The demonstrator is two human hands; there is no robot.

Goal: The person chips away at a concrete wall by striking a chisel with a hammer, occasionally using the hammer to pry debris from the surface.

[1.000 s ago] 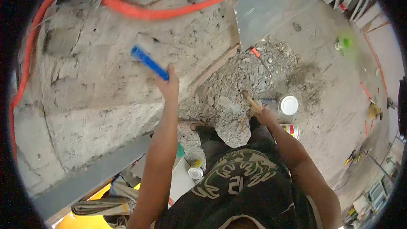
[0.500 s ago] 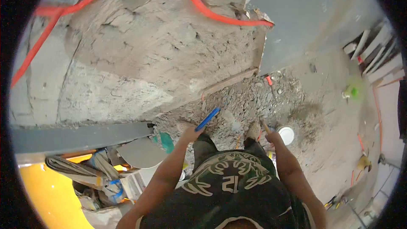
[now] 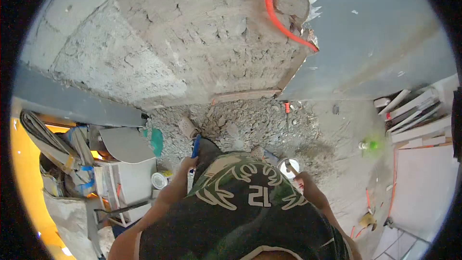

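Observation:
My left hand (image 3: 188, 163) is closed around a blue tool (image 3: 196, 146), which points up beside my dark trouser leg. My right hand (image 3: 303, 181) grips a wooden handle (image 3: 291, 168), seen over a round white bucket (image 3: 288, 164). What is at the far end of that handle is hard to make out. Grey rubble (image 3: 250, 120) covers the floor in front of my feet, along the base of a rough, chipped wall (image 3: 192, 43). An orange pipe (image 3: 279, 21) comes out of that wall.
Bags, boards and boxes (image 3: 127, 183) are piled at the left, near a green piece (image 3: 156, 142) and a white tub (image 3: 159, 180). A green bottle (image 3: 370, 145) lies at the right. Pale strips (image 3: 414, 110) stack against the right side.
The view has turned and shifted. Both hands sit lower in view, the blue tool stands more upright, and the wooden handle now overlaps the bucket. Both hands keep their hold.

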